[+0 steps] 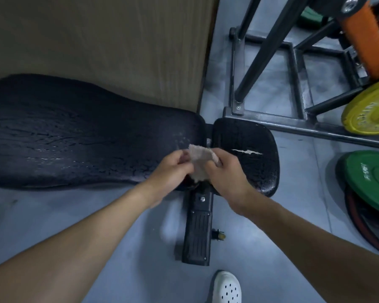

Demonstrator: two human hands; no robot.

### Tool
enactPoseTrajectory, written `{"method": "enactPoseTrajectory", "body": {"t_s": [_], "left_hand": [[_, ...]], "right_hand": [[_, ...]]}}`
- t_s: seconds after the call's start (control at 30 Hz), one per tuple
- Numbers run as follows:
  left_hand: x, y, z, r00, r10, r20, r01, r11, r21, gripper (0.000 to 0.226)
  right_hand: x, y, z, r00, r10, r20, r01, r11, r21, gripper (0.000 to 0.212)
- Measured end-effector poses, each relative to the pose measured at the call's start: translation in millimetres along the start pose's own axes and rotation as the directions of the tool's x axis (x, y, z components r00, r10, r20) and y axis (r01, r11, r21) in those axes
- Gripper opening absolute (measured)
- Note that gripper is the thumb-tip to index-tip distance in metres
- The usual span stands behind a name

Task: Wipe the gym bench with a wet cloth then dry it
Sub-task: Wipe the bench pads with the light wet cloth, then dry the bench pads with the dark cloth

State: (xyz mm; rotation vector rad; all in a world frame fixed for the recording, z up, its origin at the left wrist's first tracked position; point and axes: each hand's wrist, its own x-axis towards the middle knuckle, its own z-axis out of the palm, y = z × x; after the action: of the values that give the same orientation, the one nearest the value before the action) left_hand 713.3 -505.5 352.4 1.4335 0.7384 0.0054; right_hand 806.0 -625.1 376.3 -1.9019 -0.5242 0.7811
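The black gym bench has a long cracked back pad (74, 132) on the left and a smaller seat pad (249, 171) on the right, which has a white tear in it. A small pinkish-grey cloth (200, 159) is held above the gap between the two pads. My left hand (173, 169) pinches its left edge. My right hand (225, 171) grips its right side with curled fingers. Wet streaks glisten on the back pad near the cloth.
The bench's black foot bar (198, 228) runs toward me on the grey floor. A wooden panel (118, 47) stands behind the bench. A steel rack frame (293, 119), yellow plate (370, 112) and green plate (372, 180) lie to the right. A white shoe (227, 288) is at the bottom.
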Motion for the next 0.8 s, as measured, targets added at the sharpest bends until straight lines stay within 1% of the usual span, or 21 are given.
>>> {"method": "enactPoseTrajectory", "body": {"t_s": [0.03, 0.07, 0.1, 0.17, 0.23, 0.3, 0.33, 0.4, 0.47, 0.57, 0.6, 0.7, 0.8], "left_hand": [[-7, 7, -16, 1.000, -0.024, -0.005, 0.023, 0.995, -0.096, 0.024], [-16, 13, -36, 0.999, -0.046, -0.015, 0.043, 0.986, -0.164, 0.024], [-25, 17, -58, 0.998, -0.054, -0.038, 0.046, 0.981, -0.190, 0.025], [-47, 21, -115, 0.994, -0.019, -0.110, 0.002, 0.988, -0.157, 0.021], [-67, 26, -164, 0.981, 0.015, -0.193, -0.032, 0.996, -0.084, 0.022], [-95, 32, -227, 0.940, 0.031, -0.340, -0.051, 0.997, -0.051, 0.016], [-109, 34, -259, 0.915, 0.041, -0.401, -0.071, 0.996, -0.062, 0.013], [-141, 36, -327, 0.872, 0.053, -0.487, -0.108, 0.990, -0.085, 0.012], [-172, 35, -394, 0.853, 0.061, -0.518, -0.121, 0.989, -0.082, 0.011], [-209, 24, -481, 0.851, 0.043, -0.523, -0.107, 0.990, -0.093, 0.025], [-217, 19, -505, 0.839, 0.042, -0.542, -0.120, 0.987, -0.109, 0.027], [-227, 4, -570, 0.757, 0.031, -0.653, -0.129, 0.986, -0.103, 0.022], [-221, -7, -635, 0.706, 0.012, -0.708, -0.119, 0.988, -0.101, 0.021]], "right_hand": [[2, -18, 14, 0.999, 0.053, -0.005, -0.052, 0.996, 0.070, 0.018], [4, -37, 30, 0.997, 0.080, 0.002, -0.080, 0.990, 0.113, 0.015], [5, -56, 48, 0.996, 0.092, 0.019, -0.094, 0.986, 0.140, 0.015], [6, -97, 93, 0.993, 0.084, 0.080, -0.096, 0.984, 0.152, 0.016], [4, -132, 132, 0.987, 0.056, 0.153, -0.070, 0.994, 0.087, 0.013], [4, -171, 188, 0.977, 0.019, 0.212, -0.022, 1.000, 0.011, 0.009], [4, -189, 218, 0.974, 0.008, 0.227, -0.004, 1.000, -0.016, 0.008], [4, -225, 281, 0.966, -0.004, 0.259, 0.022, 0.998, -0.065, 0.014], [3, -258, 346, 0.950, -0.003, 0.313, 0.032, 0.996, -0.087, 0.006], [3, -296, 436, 0.923, -0.007, 0.386, 0.034, 0.997, -0.063, 0.013], [4, -306, 463, 0.910, -0.010, 0.414, 0.038, 0.998, -0.059, 0.012], [16, -328, 535, 0.882, -0.015, 0.470, 0.051, 0.997, -0.062, 0.010], [49, -342, 604, 0.866, -0.026, 0.499, 0.072, 0.995, -0.073, 0.016]]}}
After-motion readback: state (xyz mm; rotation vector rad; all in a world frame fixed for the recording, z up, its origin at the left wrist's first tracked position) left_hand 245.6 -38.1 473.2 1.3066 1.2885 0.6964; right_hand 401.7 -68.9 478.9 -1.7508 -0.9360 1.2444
